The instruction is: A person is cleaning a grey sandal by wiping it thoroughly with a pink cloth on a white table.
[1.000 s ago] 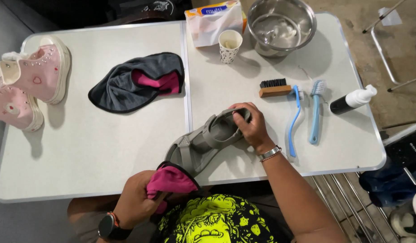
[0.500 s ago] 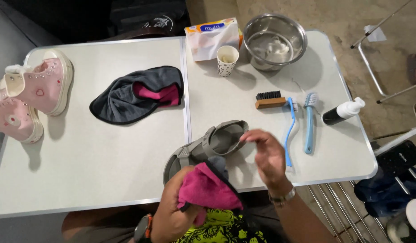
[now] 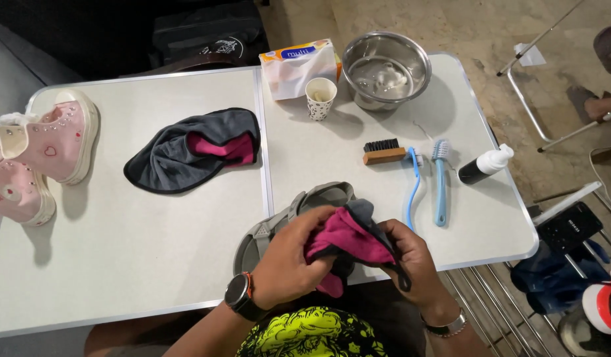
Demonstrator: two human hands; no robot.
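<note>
Both the left hand [image 3: 289, 261] and the right hand [image 3: 411, 261] are closed around 1 pink-and-grey cloth [image 3: 348, 244], held above a grey sandal [image 3: 299, 211] on the counter [image 3: 153, 258].

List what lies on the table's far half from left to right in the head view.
Pink shoes → grey-pink cloth → tissue box → paper cup → steel bowl → wooden brush → two blue brushes → black bottle.

Left hand [image 3: 289, 261] and right hand [image 3: 411, 261] grip a pink-grey cloth [image 3: 348, 241] over a grey sandal [image 3: 289, 215]. Table [image 3: 153, 244]: second cloth [image 3: 186, 152], pink shoes [image 3: 51, 145], bowl [image 3: 386, 69], cup [image 3: 320, 98], brushes [image 3: 411, 168].
</note>
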